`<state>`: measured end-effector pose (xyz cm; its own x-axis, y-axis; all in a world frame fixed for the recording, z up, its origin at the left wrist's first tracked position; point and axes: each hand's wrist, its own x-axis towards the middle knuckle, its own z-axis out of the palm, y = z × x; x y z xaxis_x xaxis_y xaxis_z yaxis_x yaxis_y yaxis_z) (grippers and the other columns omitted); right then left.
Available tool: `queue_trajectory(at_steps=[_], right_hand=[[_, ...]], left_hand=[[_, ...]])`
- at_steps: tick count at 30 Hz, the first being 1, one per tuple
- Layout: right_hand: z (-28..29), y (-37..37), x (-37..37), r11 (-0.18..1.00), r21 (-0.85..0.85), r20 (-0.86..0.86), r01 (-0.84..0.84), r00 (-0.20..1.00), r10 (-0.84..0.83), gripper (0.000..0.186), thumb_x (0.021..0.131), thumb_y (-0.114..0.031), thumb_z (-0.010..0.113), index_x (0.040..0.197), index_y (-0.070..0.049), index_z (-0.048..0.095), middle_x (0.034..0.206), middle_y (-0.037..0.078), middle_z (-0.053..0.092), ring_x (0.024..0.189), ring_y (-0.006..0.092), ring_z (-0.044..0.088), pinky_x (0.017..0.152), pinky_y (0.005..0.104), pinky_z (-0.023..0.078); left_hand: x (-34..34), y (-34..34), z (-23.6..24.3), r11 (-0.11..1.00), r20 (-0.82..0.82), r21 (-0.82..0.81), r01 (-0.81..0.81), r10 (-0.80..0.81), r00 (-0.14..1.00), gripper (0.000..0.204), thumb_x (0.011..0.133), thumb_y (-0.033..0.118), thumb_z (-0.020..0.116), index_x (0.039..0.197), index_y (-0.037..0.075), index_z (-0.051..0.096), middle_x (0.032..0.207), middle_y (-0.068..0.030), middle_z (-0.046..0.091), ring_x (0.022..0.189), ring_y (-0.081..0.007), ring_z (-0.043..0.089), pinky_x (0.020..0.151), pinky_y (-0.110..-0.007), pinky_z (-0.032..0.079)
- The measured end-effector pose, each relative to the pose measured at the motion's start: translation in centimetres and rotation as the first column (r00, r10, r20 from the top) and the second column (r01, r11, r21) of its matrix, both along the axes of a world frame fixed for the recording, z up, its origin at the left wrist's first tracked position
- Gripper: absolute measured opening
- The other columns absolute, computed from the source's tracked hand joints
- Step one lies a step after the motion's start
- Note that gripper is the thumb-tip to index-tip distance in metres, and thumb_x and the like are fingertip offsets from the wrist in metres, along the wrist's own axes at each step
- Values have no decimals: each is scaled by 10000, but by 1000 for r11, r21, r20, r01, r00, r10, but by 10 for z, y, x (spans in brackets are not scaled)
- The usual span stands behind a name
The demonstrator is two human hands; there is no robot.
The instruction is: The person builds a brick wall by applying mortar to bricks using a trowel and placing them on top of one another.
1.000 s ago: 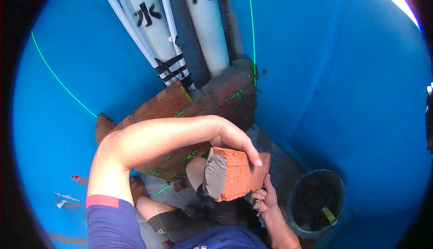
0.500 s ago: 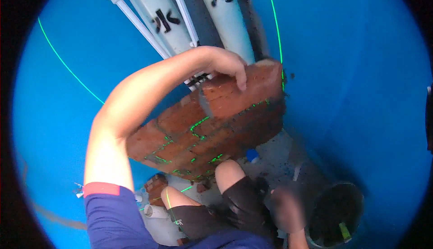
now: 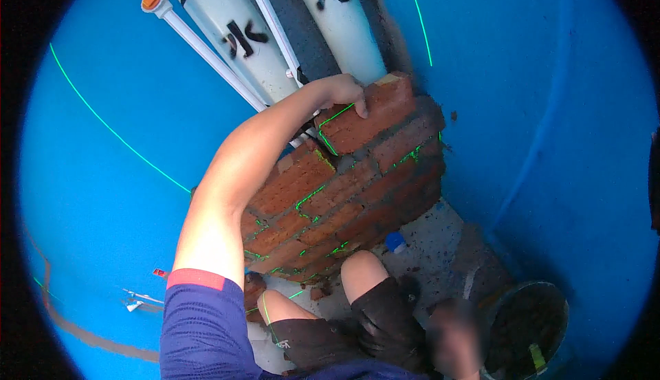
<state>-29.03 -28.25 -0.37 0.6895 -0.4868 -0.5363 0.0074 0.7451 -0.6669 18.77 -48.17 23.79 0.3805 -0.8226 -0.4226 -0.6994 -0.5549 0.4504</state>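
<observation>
My left hand [image 3: 346, 93] reaches over the top of a low brick wall [image 3: 344, 204] and grips a red brick [image 3: 371, 115], thumb on its near face and fingers behind. The brick sits tilted at the upper course, with a dark gap between it and the neighbouring brick on its left. Grey mortar shows beneath it and past its right end. Down at the lower right, my right hand [image 3: 457, 342] is beside a dark bucket [image 3: 565, 318] of dark material. Blur covers that hand, so its fingers and anything in them cannot be made out.
Two thick white pipes [image 3: 240, 36] with black painted marks stand behind the wall, beside thin white pipes [image 3: 206, 53] and an orange-ended fitting [image 3: 152, 0]. Blue walls [image 3: 509, 105] flank both sides, with green laser lines across them. A blue cap [image 3: 395, 242] lies near my knee.
My left hand has raised the brick and shifted it away from the wall's right end, baring mortar there and widening the gap. My right hand stays low near the bucket. The view has shifted slightly.
</observation>
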Motion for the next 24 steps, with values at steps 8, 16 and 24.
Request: queue_trajectory(at_steps=[8, 16, 24], right_hand=[[-96, 3, -7, 563, -795, -257, -226, 966, 24, 314, 957, -120, 457, 1236, -62, 590, 1243, 112, 598, 1157, 254, 577, 970, 361, 468], [-71, 1, 6, 561, -719, -455, -410, 888, 65, 289, 952, -131, 484, 1210, -78, 605, 1108, 83, 623, 947, 201, 607, 799, 337, 506], [-40, -30, 34, 316, -919, -258, -236, 966, -29, 257, 943, -119, 534, 1191, -77, 590, 933, 47, 635, 761, 163, 604, 649, 292, 503]], left_hand=[[22, 7, -26, 996, 142, -65, 60, -51, 989, 469, 663, 107, 760, 1110, 4, 668, 1078, -123, 667, 1018, -269, 601, 896, -393, 469], [34, 9, -34, 992, 94, -61, 106, -100, 991, 531, 676, 122, 758, 1184, 21, 639, 1059, -118, 672, 1003, -254, 608, 896, -386, 471], [8, 14, -13, 984, 106, -28, 174, -170, 980, 594, 649, 156, 784, 1206, 23, 624, 1060, -123, 673, 988, -260, 623, 855, -386, 491]])
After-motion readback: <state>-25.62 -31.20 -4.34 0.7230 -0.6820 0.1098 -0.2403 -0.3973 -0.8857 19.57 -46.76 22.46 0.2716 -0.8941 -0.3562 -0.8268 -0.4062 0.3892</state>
